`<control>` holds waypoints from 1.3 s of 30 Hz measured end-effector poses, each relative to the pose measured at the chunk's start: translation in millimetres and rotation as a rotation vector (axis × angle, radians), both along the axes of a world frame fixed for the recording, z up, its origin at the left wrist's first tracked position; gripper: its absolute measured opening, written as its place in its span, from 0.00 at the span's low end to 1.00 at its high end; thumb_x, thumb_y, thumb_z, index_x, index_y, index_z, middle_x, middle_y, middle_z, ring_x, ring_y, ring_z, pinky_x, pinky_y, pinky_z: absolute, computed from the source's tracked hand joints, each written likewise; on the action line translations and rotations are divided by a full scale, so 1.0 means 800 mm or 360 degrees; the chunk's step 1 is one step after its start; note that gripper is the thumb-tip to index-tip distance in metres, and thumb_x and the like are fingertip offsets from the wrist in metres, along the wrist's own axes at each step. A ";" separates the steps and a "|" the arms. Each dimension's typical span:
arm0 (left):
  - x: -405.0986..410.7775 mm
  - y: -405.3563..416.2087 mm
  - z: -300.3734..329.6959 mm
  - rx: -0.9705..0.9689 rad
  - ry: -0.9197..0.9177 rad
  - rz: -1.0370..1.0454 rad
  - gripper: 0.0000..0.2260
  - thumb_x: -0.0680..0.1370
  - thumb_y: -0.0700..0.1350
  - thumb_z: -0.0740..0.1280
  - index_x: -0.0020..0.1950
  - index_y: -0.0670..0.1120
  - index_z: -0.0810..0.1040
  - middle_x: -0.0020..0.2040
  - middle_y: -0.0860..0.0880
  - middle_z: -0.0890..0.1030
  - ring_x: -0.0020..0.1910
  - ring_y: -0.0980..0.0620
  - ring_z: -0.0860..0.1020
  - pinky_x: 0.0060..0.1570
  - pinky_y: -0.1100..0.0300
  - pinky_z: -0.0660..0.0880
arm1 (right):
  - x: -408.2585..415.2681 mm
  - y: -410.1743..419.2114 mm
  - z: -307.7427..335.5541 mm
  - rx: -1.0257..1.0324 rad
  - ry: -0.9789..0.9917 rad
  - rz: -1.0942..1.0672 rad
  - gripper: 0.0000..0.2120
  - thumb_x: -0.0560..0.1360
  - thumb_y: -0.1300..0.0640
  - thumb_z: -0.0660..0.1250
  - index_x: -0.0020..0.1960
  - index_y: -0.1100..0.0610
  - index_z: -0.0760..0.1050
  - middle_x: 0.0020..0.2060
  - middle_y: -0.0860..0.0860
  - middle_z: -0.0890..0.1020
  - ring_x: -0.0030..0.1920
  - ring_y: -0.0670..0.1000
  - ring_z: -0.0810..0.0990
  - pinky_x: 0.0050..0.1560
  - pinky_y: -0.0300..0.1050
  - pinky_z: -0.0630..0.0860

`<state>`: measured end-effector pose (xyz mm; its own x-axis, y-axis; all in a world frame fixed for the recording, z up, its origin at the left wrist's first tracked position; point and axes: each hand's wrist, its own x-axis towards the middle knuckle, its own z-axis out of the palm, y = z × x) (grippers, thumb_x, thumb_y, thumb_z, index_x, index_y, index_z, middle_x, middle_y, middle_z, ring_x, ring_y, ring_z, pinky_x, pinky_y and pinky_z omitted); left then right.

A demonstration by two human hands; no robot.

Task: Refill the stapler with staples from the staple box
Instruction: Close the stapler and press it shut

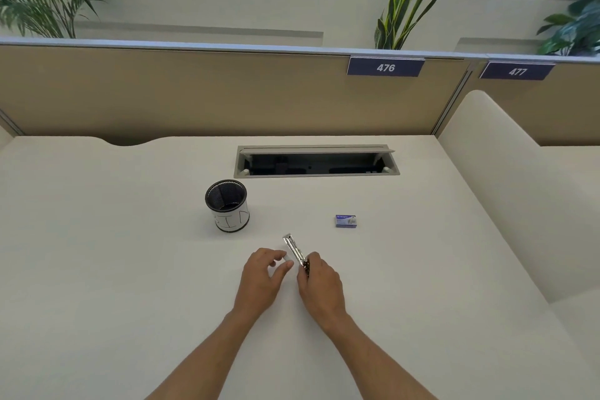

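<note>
A small stapler (pixel 296 251) lies on the white desk (pixel 130 269), its shiny metal staple channel pointing away and to the left. My right hand (pixel 319 284) grips its dark near end. My left hand (pixel 264 276) rests just left of it, with thumb and forefinger pinched on a small white part beside the metal channel. The little blue staple box (pixel 346 220) sits shut on the desk, apart from both hands, further back and to the right.
A black mesh cup (pixel 228 204) with a white label stands back left of the stapler. An open cable hatch (pixel 316 161) is set in the desk behind. A tan partition (pixel 194 91) closes the far edge, and a cream divider (pixel 506 188) rises at right.
</note>
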<state>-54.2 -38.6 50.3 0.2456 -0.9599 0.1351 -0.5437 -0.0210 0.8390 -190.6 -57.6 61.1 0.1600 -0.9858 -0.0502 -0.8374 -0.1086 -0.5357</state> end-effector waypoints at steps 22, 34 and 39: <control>-0.014 -0.027 0.040 0.0040 -0.0110 -0.0110 0.07 0.75 0.45 0.71 0.51 0.44 0.83 0.45 0.48 0.81 0.43 0.51 0.78 0.47 0.57 0.75 | -0.006 0.004 0.020 -0.0180 -0.0357 0.0095 0.04 0.78 0.59 0.62 0.50 0.60 0.72 0.35 0.56 0.83 0.33 0.58 0.78 0.35 0.55 0.75; -0.014 -0.032 0.044 0.0072 -0.0130 -0.0081 0.07 0.74 0.45 0.72 0.50 0.44 0.83 0.45 0.48 0.81 0.43 0.53 0.77 0.47 0.58 0.75 | -0.004 0.001 0.016 -0.0194 -0.0379 0.0091 0.03 0.78 0.59 0.64 0.49 0.59 0.72 0.35 0.55 0.82 0.32 0.56 0.78 0.34 0.53 0.76; -0.014 -0.033 0.042 0.0084 -0.0182 -0.0115 0.05 0.75 0.45 0.71 0.48 0.45 0.84 0.45 0.47 0.81 0.43 0.51 0.77 0.47 0.56 0.75 | -0.005 0.000 0.013 -0.0182 -0.0388 0.0085 0.03 0.78 0.58 0.64 0.50 0.58 0.72 0.35 0.55 0.83 0.32 0.55 0.79 0.34 0.52 0.76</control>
